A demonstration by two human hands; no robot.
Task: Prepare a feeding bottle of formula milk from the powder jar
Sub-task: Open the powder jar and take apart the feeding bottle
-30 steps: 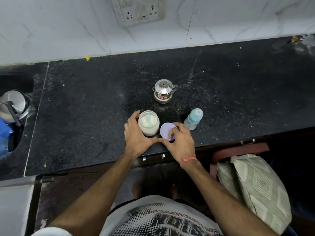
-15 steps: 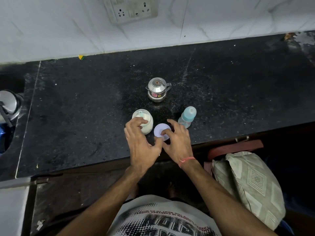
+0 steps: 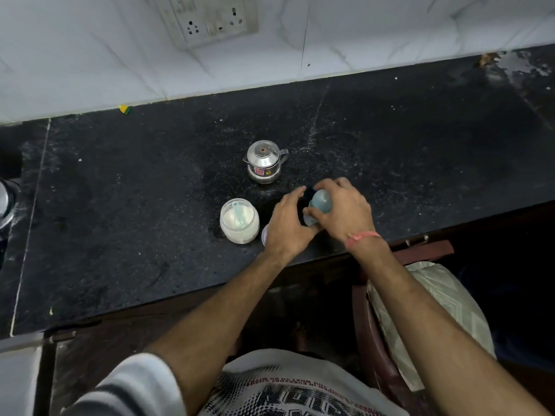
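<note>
Right hand [image 3: 345,211]: fingers curled round bottle [image 3: 320,202]. Left hand [image 3: 288,223]: fingers spread beside bottle, contact unclear. Open jar [image 3: 239,221], lid [image 3: 264,234], steel pot [image 3: 265,165] on counter [image 3: 120,220].

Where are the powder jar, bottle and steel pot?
powder jar [image 3: 239,221]: head view, on its open mouth, powder and scoop inside.
bottle [image 3: 320,201]: head view, on its teal cap.
steel pot [image 3: 265,160]: head view, on its domed lid.

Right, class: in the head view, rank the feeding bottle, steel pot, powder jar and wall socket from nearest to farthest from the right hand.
1. Feeding bottle: in the right hand's grip.
2. Steel pot: behind, slightly left.
3. Powder jar: left, beyond the left hand.
4. Wall socket: up on the wall.
</note>
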